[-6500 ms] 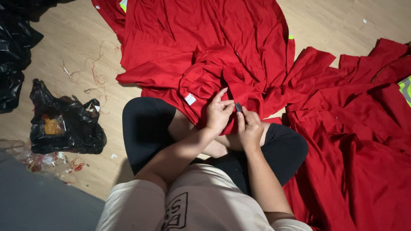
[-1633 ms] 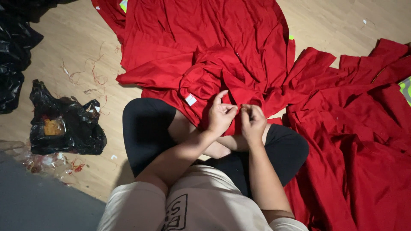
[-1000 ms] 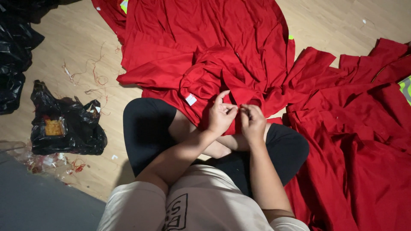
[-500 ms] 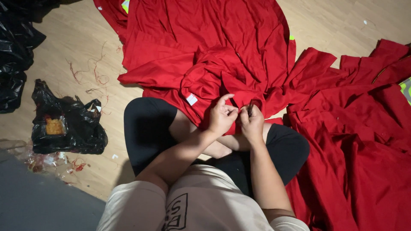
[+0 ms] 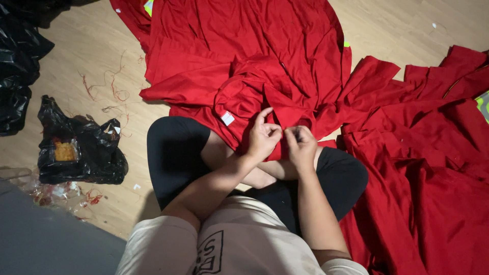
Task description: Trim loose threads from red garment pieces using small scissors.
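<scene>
A red garment (image 5: 244, 56) lies spread on the wooden floor in front of my crossed legs, its near edge bunched over my lap. A small white label (image 5: 227, 118) shows on that bunched part. My left hand (image 5: 264, 135) pinches the red cloth at the near edge, fingertips together. My right hand (image 5: 301, 143) is closed on the same fold right beside it, the two hands almost touching. Whether a small tool is in my right hand is hidden by the fingers.
More red cloth (image 5: 433, 168) is heaped at my right. A black plastic bag (image 5: 81, 147) with an orange item inside sits at the left, with larger black bags (image 5: 18, 61) beyond. Loose red threads (image 5: 109, 89) lie on the wooden floor (image 5: 86, 46). A grey mat (image 5: 46, 239) is at lower left.
My hands have stayed at the same fold, with only small finger movements; the fingertips have drawn closer together. The cloth has barely shifted.
</scene>
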